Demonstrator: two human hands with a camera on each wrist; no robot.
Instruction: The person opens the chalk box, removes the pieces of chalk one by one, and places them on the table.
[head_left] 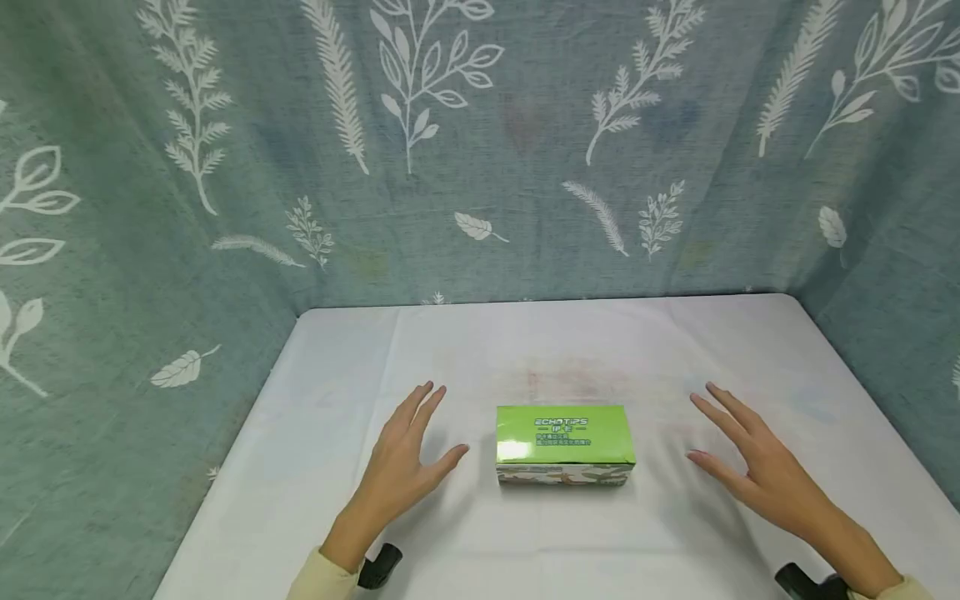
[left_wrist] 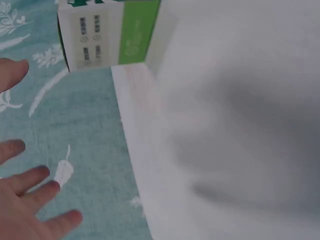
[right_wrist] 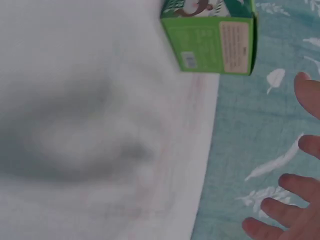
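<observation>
A closed box with a bright green lid [head_left: 566, 435] and a patterned front sits on the white table, between the two hands. My left hand [head_left: 405, 462] hovers to the left of it, fingers spread and holding nothing. To its right, my right hand [head_left: 765, 467] is held over the table with fingers apart, also holding nothing. In the left wrist view the box [left_wrist: 92, 40] shows a pale end panel with printed text and a green side. The right wrist view shows the box's green end [right_wrist: 205, 45] with a small barcode and a beige label. Neither hand touches the box.
The table [head_left: 450, 350] is covered with a white cloth bearing faint reddish stains behind the box. Blue-green curtains [head_left: 525, 167] with white leaf prints enclose the back and both sides. A black wrist device [head_left: 380, 567] is strapped at each sleeve cuff.
</observation>
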